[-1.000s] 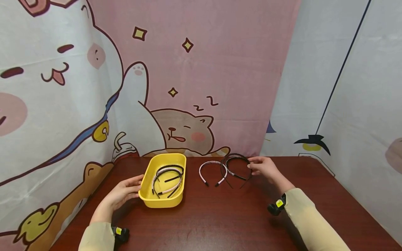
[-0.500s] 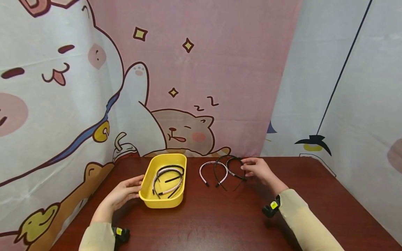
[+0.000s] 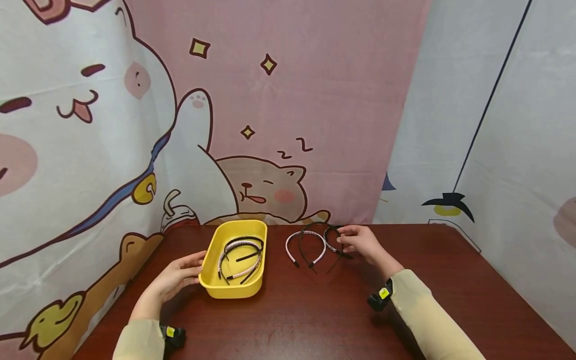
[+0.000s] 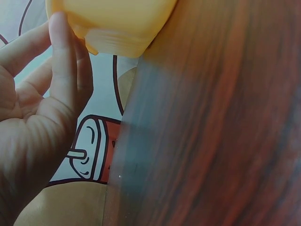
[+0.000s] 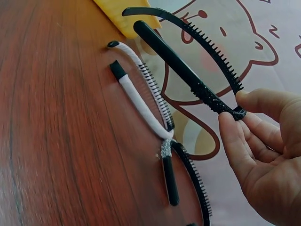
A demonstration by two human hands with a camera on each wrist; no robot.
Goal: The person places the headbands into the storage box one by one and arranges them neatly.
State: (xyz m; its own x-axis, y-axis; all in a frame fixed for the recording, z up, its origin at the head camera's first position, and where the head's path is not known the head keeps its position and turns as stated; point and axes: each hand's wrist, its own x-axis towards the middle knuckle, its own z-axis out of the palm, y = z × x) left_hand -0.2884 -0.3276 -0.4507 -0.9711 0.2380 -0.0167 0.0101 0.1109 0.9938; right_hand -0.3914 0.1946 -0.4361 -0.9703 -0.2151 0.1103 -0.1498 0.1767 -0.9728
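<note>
Say 12 o'clock is straight ahead of the person. Closest is the brown table. At 11 o'clock the left hand touches the outside of the yellow tub; its fingers are a bit apart and softly bent, not clamped on it. A hard push there could make the tub slide toward 3 o'clock. Headbands in the tub, black and pink, lie crossed over each other, so they could get tangled if moved.

At 1 o'clock the right hand pinches a thin black headband near its round top, between thumb and fingertip. Such a small pinch could let it twist or drop. I can't tell if its tips touch the table.

The pink headband lies on the table, to the 9 o'clock side of that hand. The held one seems close over it, so their little teeth could catch and drag it along. Another black headband, with a sparkly bit, lies against the pink one and could get pulled too. Farthest back hangs the cartoon cloth.
</note>
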